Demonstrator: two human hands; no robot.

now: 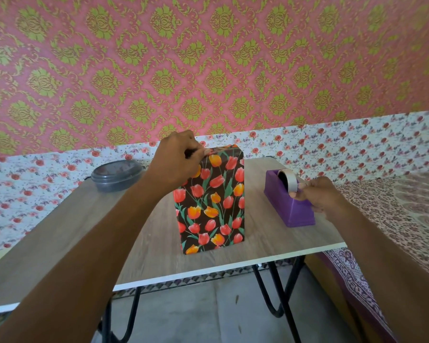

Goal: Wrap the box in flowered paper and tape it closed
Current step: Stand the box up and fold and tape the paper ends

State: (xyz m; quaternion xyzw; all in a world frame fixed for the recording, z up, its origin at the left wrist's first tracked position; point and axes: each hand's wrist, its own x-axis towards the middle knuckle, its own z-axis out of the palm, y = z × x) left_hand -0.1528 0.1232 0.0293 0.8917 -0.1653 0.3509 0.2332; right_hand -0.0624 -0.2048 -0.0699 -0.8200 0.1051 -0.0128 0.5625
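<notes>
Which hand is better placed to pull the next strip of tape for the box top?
Right. The right hand pinches the tape end at the purple dispenser. The left hand is occupied: it grips the flowered paper at the top of the upright box.

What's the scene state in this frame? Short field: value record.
surface: wooden table
box: box stands upright at table centre, visible sides covered in flowered paper
left hand: left hand pinches the paper at the box's top edge
right hand: right hand pinches the tape end at the roll
dispenser: purple dispenser on the table, right of the box, apart from it
other: grey lidded container at the table's far left
stage: no tape visible on the box top
</notes>
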